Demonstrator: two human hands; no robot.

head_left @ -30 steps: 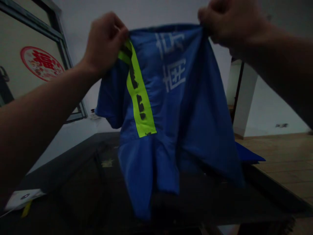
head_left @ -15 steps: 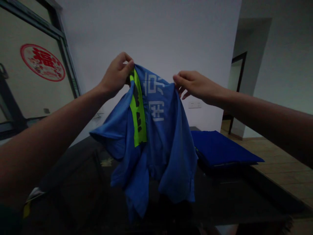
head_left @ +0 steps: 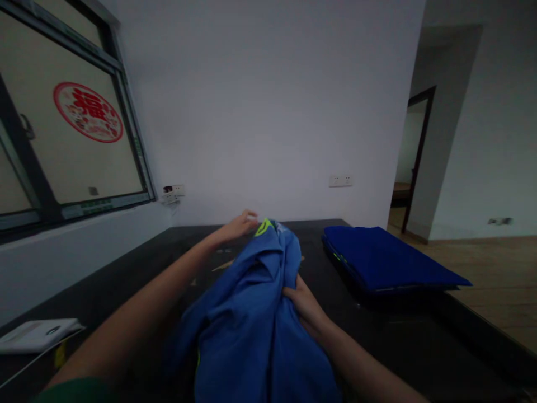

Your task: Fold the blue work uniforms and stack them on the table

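Note:
A blue garment (head_left: 251, 313) with a neon-yellow stripe lies bunched on the dark table (head_left: 377, 324) in front of me. My left hand (head_left: 237, 226) reaches to its far end and pinches the fabric by the yellow edge. My right hand (head_left: 304, 302) presses against the garment's right side, its fingers closed into the cloth and partly hidden by folds.
A stack of folded blue garments (head_left: 386, 260) sits on the table to the right. A white booklet (head_left: 37, 334) lies at the near left edge. A window (head_left: 62, 129) with a red sticker is on the left, a doorway (head_left: 413, 162) and wooden floor on the right.
The garment was held up in the air by both hands; now it has come down onto the table, and my right hand has moved from its top edge to its side.

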